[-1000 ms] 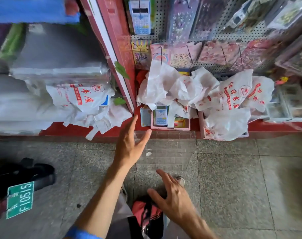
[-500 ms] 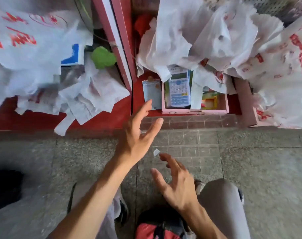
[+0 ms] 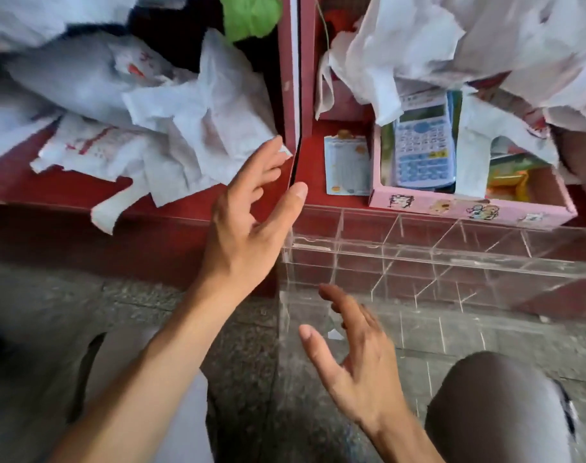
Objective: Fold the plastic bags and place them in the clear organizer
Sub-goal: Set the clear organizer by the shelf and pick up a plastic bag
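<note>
A clear organizer [image 3: 452,262] with several compartments stands on the stone floor against a red ledge. Crumpled white plastic bags with red print [image 3: 184,128] lie heaped on the ledge at the left, and more white bags [image 3: 435,45] pile up at the upper right. My left hand [image 3: 251,222] is spread, fingers relaxed, just left of the organizer's far corner, its fingertips close to the edge of the left bag heap. My right hand [image 3: 355,355] hovers with loose fingers over the organizer's near left end. Neither hand holds anything.
A pink box [image 3: 468,208] on the ledge holds a blue calculator [image 3: 422,145]; a small card [image 3: 346,165] lies beside it. A red upright post [image 3: 296,78] divides the ledge. My knee [image 3: 499,409] is at the lower right. Something green [image 3: 251,15] sits up top.
The view has dropped much closer to the ledge and floor. Both hands have reached forward, the left toward the left bag heap, and the organizer now shows plainly.
</note>
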